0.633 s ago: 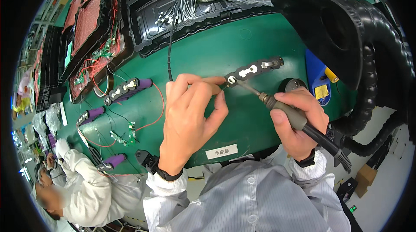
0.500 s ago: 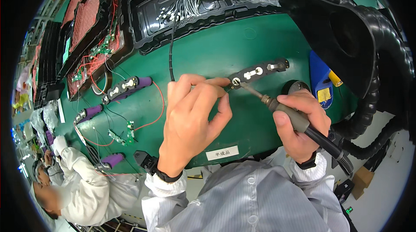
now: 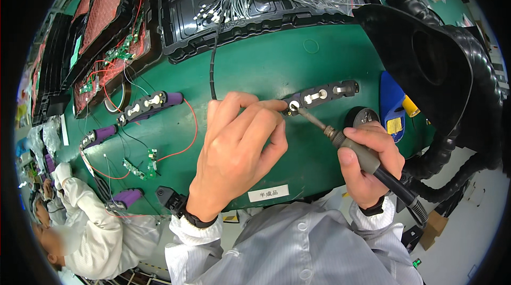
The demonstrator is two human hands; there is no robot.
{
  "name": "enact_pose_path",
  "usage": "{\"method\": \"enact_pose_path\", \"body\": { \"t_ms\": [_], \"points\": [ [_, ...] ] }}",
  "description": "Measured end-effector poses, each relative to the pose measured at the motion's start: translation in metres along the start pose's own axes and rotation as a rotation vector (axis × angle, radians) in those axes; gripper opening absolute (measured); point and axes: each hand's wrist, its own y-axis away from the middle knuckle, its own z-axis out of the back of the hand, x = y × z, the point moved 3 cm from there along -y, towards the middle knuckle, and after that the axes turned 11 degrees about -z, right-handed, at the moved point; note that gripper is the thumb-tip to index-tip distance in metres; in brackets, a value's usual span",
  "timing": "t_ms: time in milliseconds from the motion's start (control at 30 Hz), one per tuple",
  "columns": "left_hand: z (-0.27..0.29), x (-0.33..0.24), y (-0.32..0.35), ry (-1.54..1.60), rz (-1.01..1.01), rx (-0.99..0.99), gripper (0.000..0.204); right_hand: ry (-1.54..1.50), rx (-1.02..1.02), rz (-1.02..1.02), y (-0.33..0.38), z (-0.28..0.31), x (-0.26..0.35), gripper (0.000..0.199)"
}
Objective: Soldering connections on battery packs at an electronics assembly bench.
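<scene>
My right hand [image 3: 372, 162] grips a soldering iron [image 3: 362, 156], its tip slanting to the left. The tip is at the round metal pad at the left end of a narrow black plastic housing [image 3: 307, 97] with several pale metal contacts along it. My left hand [image 3: 237, 149] is closed, its index fingertip at that same end of the housing. What its fingers pinch is hidden behind the hand. A black cable [image 3: 212, 74] comes down from the back and disappears behind my left hand.
Black trays [image 3: 229, 32] with white-tipped wires stand at the back. Purple-and-black housings [image 3: 151, 105], red wires and green circuit boards [image 3: 152, 162] lie left. A blue holder [image 3: 391, 104] and black fume hood [image 3: 420, 56] stand right. A person in white [image 3: 101, 221] sits lower left.
The view has shifted slightly. Both hands keep nearly the same pose, and the iron's tip stays at the left-end pad of the black housing.
</scene>
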Motion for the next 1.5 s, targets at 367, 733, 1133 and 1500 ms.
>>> {"method": "enact_pose_path", "body": {
  "t_ms": [367, 733, 1133, 1500],
  "points": [
    [0.0008, 0.0004, -0.0018, 0.011, 0.000, 0.009, 0.023, 0.016, -0.017, 0.016, 0.0003, -0.0021, 0.0016, 0.032],
    [0.0038, 0.0000, -0.0062, 0.018, 0.020, 0.061, 0.023, 0.030, -0.030, 0.008, -0.0005, -0.0004, 0.0030, 0.031],
    [0.0045, -0.0003, -0.0091, 0.029, 0.029, 0.066, 0.024, 0.042, -0.019, 0.008, -0.0026, 0.0003, 0.0046, 0.031],
    [0.0014, -0.0001, -0.0090, 0.020, 0.031, 0.059, 0.025, 0.081, -0.016, 0.016, -0.0026, 0.0003, 0.0076, 0.033]
  ]
}}
